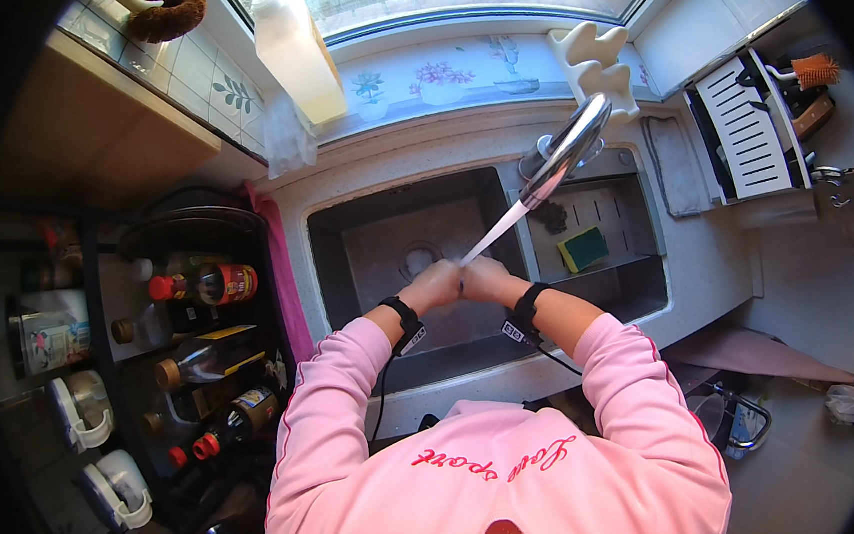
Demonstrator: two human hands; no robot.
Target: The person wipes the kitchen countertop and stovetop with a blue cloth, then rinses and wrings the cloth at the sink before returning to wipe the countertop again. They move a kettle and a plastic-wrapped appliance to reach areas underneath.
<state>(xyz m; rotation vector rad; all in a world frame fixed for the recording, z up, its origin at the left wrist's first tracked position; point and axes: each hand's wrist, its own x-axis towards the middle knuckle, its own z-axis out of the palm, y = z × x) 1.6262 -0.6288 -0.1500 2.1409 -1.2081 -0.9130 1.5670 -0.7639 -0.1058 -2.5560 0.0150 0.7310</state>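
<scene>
Water runs from a chrome faucet (568, 154) onto my two hands, which meet over the dark sink basin (364, 234). My left hand (437, 283) and my right hand (484, 277) touch each other under the stream, their fingers curled inward. A small dark thing shows between them; whether either hand holds it, I cannot tell. Black bands with small modules and cables sit on both wrists. The drain (420, 256) lies just beyond the hands. To the right, in the smaller basin, a yellow and green sponge (584, 249) rests beside a dark scrubber (549, 217).
Sauce bottles (229, 282) stand on a rack at the left, with a pink cloth (290, 293) beside it. A jug of pale liquid (298, 59) and a cream wavy rack (595, 65) stand by the window. A white slotted holder (743, 129) is at the right.
</scene>
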